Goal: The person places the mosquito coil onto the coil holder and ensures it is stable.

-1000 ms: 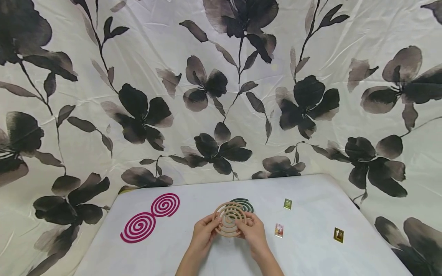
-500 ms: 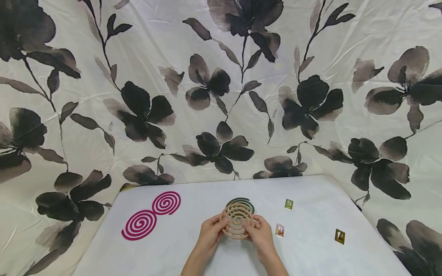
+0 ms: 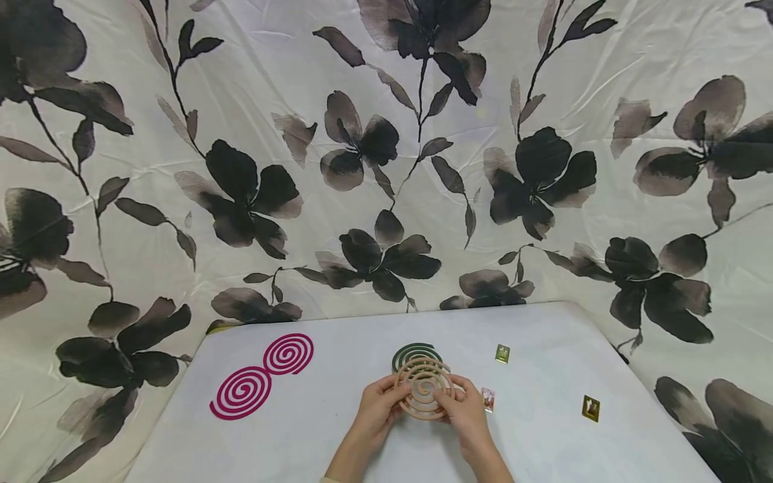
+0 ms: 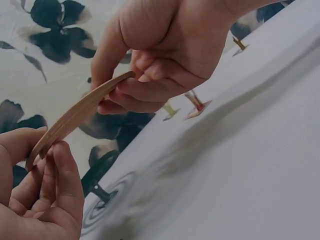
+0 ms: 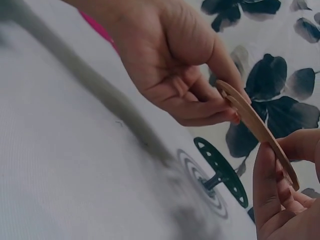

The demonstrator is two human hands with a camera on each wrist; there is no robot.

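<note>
Left hand (image 3: 379, 407) and right hand (image 3: 466, 410) are pinching opposite sides of the tan coil (image 3: 425, 388), holding it tilted above the table (image 3: 290, 436); green coil (image 3: 415, 353) is standing just beyond, towards the far edge.

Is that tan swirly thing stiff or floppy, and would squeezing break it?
The tan spiral is probably stiff: seen edge-on between the left hand and right hand, it doesn't visibly droop. It's likely light, being thin with open gaps. It winds so narrowly that squeezing might snap it.
</note>
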